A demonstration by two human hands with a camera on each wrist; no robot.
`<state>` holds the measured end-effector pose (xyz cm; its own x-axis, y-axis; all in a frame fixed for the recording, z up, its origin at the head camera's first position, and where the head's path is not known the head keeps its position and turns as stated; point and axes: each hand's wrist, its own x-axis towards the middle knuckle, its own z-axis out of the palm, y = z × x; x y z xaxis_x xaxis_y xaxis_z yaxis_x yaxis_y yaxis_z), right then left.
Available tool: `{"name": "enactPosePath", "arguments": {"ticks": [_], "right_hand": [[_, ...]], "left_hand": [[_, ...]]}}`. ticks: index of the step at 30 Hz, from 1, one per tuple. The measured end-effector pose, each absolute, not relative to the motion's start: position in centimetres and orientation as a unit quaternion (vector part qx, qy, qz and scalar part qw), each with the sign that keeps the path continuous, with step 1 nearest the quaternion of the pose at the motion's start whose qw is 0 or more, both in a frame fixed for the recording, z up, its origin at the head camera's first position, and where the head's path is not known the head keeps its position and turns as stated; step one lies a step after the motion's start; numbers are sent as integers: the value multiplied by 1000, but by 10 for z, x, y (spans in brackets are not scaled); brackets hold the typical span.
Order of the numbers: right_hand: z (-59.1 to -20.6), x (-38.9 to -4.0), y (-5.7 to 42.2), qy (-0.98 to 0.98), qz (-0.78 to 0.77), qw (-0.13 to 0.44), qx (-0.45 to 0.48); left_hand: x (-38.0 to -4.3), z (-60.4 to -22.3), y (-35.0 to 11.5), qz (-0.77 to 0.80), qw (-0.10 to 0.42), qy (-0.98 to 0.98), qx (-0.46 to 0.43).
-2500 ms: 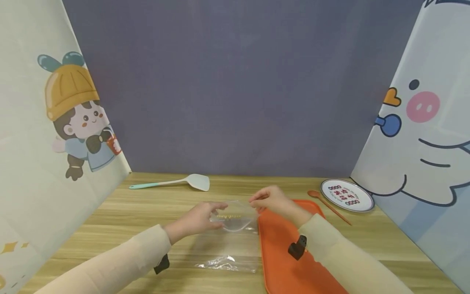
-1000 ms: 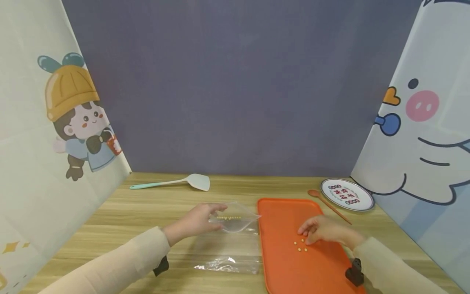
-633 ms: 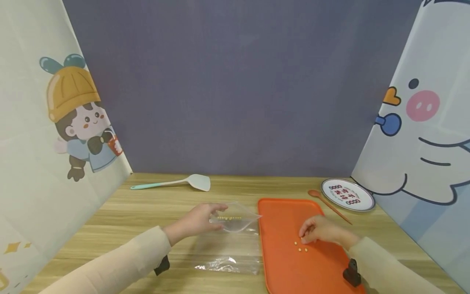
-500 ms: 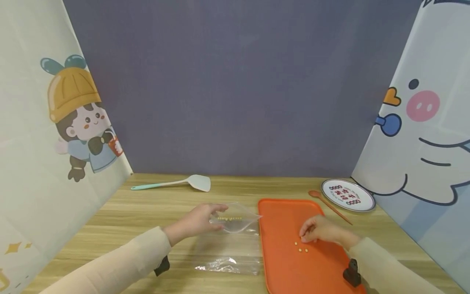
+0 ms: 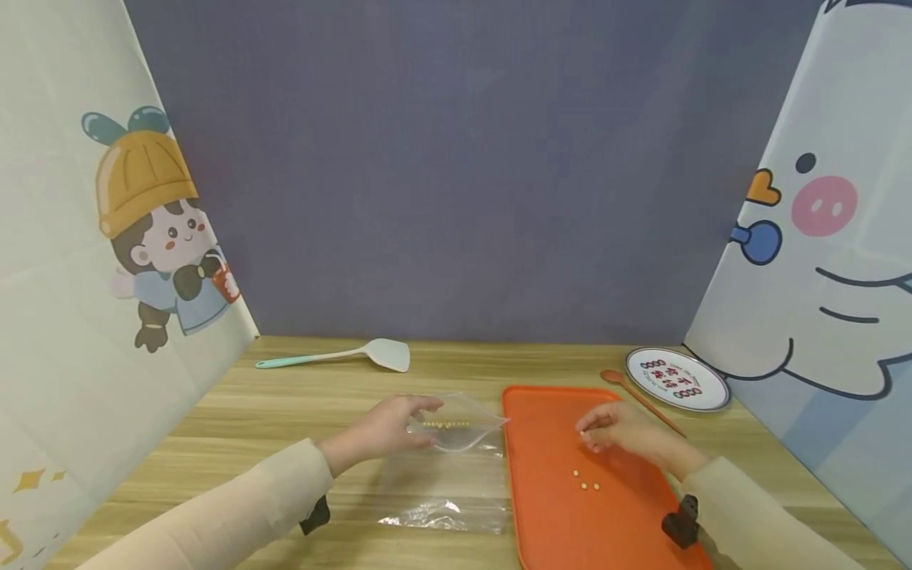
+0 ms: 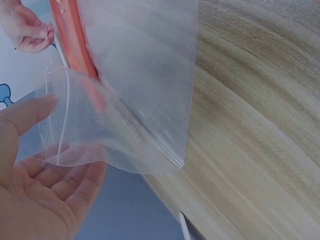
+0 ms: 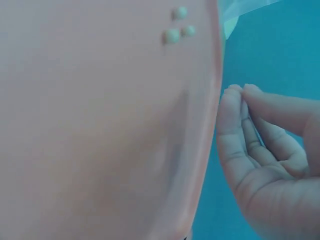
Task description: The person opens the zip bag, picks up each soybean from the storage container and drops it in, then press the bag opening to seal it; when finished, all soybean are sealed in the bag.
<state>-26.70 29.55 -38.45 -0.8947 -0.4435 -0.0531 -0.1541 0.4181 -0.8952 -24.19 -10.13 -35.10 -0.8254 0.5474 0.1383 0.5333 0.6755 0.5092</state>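
My left hand point(image 5: 388, 427) holds the mouth of a clear zip-lock bag point(image 5: 445, 487) apart, thumb at the near edge and fingers at the far one. In the left wrist view, the bag point(image 6: 145, 60) hangs between spread thumb and fingers. A row of small yellow dots shows at its mouth in the head view. My right hand point(image 5: 620, 431) is over the orange tray point(image 5: 549, 522), thumb and fingertips pinched on a small pale soybean point(image 5: 583, 433). Three more soybeans point(image 5: 584, 486) lie on the tray below. The right wrist view hides the bean inside the pinch.
Back left on the wooden table point(image 5: 235, 443) lies a spatula point(image 5: 387, 354) with a mint handle. Behind the tray to the right are a wooden spoon point(image 5: 634, 392) and a white patterned plate point(image 5: 677, 380). A grey wall point(image 5: 456, 174) closes off the back.
My right hand went from the bag to the tray, closed its fingertips on one soybean and has now lifted a little. The left hand and bag have stayed put.
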Motion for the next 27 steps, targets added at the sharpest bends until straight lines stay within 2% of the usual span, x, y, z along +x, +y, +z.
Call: {"name": "enactPosePath", "arguments": {"ticks": [6,12,20,27], "right_hand": [[-373,-270,282,841,-493,105,-195],[-358,-268,260,845,-492,116,-172],[-348,-273,223,820,-527,101,-200],[-343,-278,191,814,-525,110,-223]], "left_hand": [[-242,-351,-102,274,15,915,296],[-242,-349,-101,277,16,913,300],[-240,-348,-101,272,20,915,298],[-243,-351,-101,267,20,917,296]]}}
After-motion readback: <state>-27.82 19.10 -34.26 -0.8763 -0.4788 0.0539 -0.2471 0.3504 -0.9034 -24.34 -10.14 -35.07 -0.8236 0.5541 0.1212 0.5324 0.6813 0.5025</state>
